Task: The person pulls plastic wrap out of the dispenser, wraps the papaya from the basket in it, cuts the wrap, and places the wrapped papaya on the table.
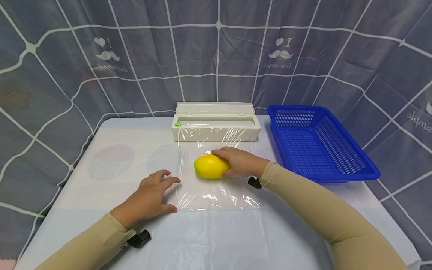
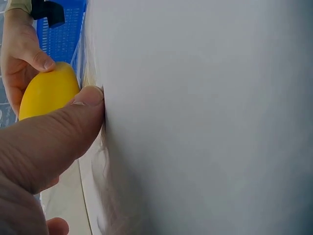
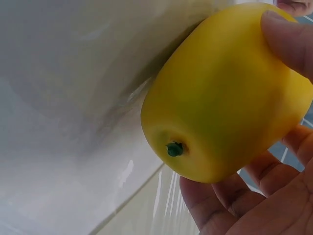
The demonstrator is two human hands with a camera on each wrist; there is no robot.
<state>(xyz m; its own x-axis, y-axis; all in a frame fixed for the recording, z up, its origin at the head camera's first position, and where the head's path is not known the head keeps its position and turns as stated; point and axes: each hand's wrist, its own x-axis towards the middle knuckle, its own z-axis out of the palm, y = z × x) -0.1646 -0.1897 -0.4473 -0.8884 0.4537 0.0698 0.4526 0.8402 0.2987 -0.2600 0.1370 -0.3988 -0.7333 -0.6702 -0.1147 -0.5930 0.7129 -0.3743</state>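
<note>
Right hand (image 1: 241,163): gripping the yellow fruit (image 1: 210,167) at its right side, fingers on the far side, thumb on the near. Fruit is lying on its side over the clear film (image 1: 216,197), roughly mid-sheet; whether its full weight is resting there, cannot tell.

Left hand (image 1: 152,195): spreading wide, thumb lying at the film's near-left corner. Contact looks likely; a pinch, cannot tell.

Film is running from the white dispenser box (image 1: 216,134) toward the near side of the desk (image 1: 202,243), its green slider (image 1: 177,124) sitting at the far left. Near edge is wrinkling.

Judgement on technique: seating the fruit calls for lowering it gently, not dragging it, since thin film is probably bunching easily under sideways pull. Left fingertips should be steadying the left edge lightly while the right hand is easing its grip; a smooth, rounded body may be rolling if let go abruptly.
</note>
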